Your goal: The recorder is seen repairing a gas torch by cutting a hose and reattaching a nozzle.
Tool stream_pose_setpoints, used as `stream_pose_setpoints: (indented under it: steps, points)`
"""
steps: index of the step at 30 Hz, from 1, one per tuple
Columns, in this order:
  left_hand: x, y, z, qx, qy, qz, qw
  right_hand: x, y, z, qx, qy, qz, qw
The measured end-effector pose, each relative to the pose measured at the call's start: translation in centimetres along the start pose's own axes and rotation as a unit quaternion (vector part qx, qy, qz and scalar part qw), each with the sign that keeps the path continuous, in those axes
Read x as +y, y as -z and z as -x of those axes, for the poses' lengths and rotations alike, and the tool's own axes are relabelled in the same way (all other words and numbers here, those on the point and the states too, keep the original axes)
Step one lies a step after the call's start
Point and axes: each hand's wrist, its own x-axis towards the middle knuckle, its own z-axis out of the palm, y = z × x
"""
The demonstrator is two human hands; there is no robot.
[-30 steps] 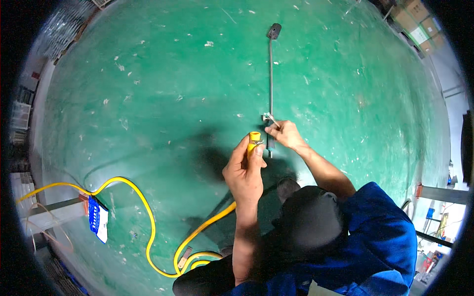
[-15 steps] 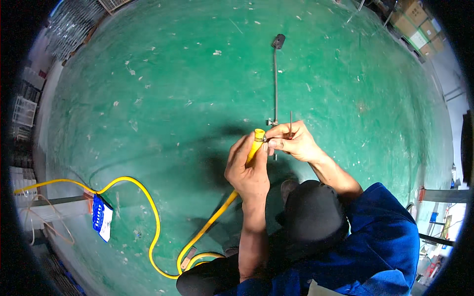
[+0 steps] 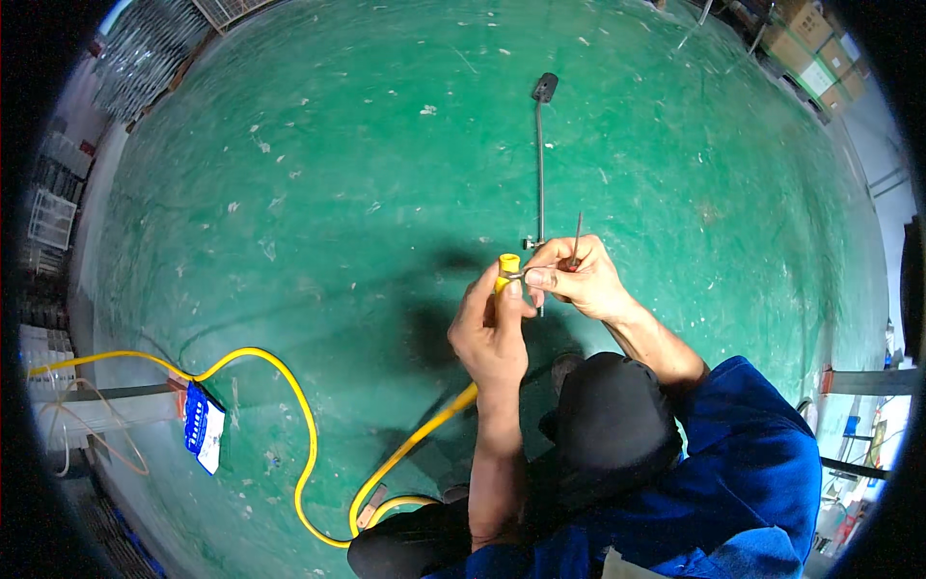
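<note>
My left hand (image 3: pixel 490 333) is closed round the end of a yellow hose (image 3: pixel 509 261), its open mouth tipped up and away from me. A metal hose clamp (image 3: pixel 514 274) sits round the hose just below that mouth. At its screw side, the thumb and finger of my right hand (image 3: pixel 575 280) pinch the clamp. A thin screwdriver-like tool (image 3: pixel 578 241) is tucked between my right fingers, its shaft pointing away from me. Beyond this hand a slim metal rod (image 3: pixel 541 174) lies on the floor, with a small fitting at its near end and a black head (image 3: pixel 545 88) at the far end.
The yellow hose runs in loops over the green floor (image 3: pixel 338 193) to the left. A blue and white packet (image 3: pixel 203 427) lies beside a metal beam (image 3: pixel 125 407) at left. Cartons (image 3: pixel 810 48) are stacked at far right. My bent knee (image 3: pixel 617 415) is close below the hands.
My right hand has turned slightly, so the thin tool leans further right. The left hand has shifted a little right with the hose end. The clamp stays between both hands.
</note>
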Motion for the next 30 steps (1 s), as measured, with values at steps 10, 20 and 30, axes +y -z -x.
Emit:
stream_pose_setpoints:
  steps: [10,20,30]
  points:
    - [2.7,1.2,-1.0,-0.135,0.289,0.252,0.914,0.1,1.0,-1.2,-0.007,-0.008,0.038,0.999]
    - [3.0,1.7,-1.1,-0.164,0.358,0.299,0.869,0.5,2.1,-2.3,-0.172,-0.055,0.034,0.983]
    - [4.2,1.1,-0.9,-0.133,0.289,0.182,0.930,-0.8,0.3,-1.2,-0.100,-0.056,0.020,0.993]
